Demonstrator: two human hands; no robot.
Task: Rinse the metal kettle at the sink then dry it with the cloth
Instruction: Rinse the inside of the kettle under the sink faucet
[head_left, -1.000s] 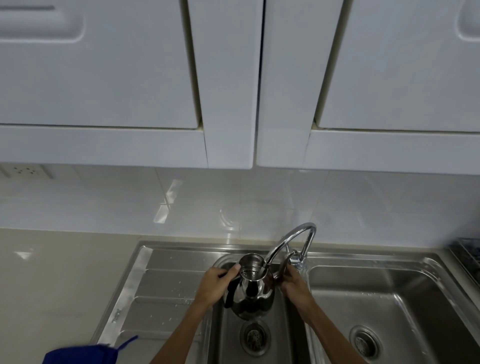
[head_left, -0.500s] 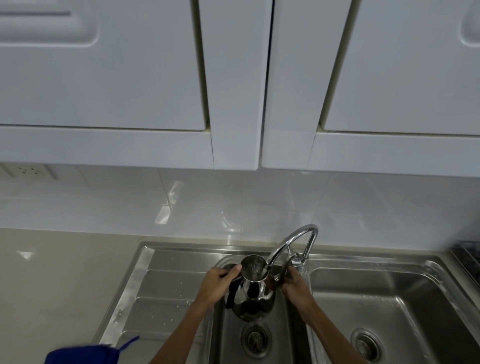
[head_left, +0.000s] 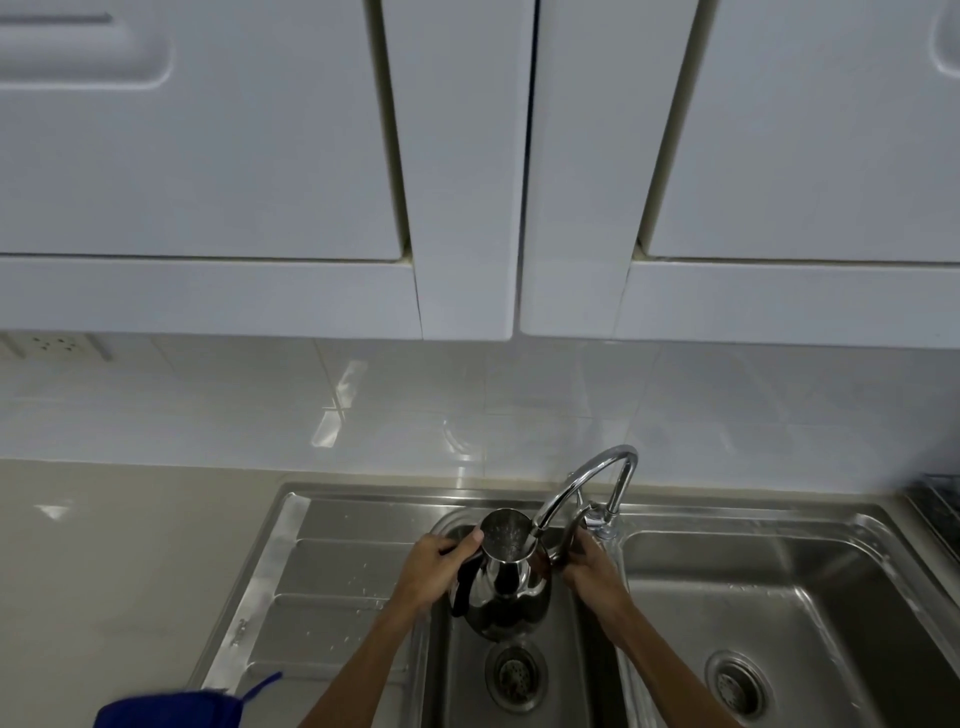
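Kettle (head_left: 506, 587), one, gripped by two hands, left hand (head_left: 434, 569) and right hand (head_left: 589, 571), over two basins.

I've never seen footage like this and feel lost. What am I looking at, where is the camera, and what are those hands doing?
There is no machine here: a person wears a camera on their head, looking down at their own bare hands. The left hand has a grip on the metal kettle by its dark handle side, and the right hand steadies the other side. The kettle's open mouth sits under the faucet, above the left basin of a steel sink. A blue cloth lies at the bottom left, on the drainboard's edge.
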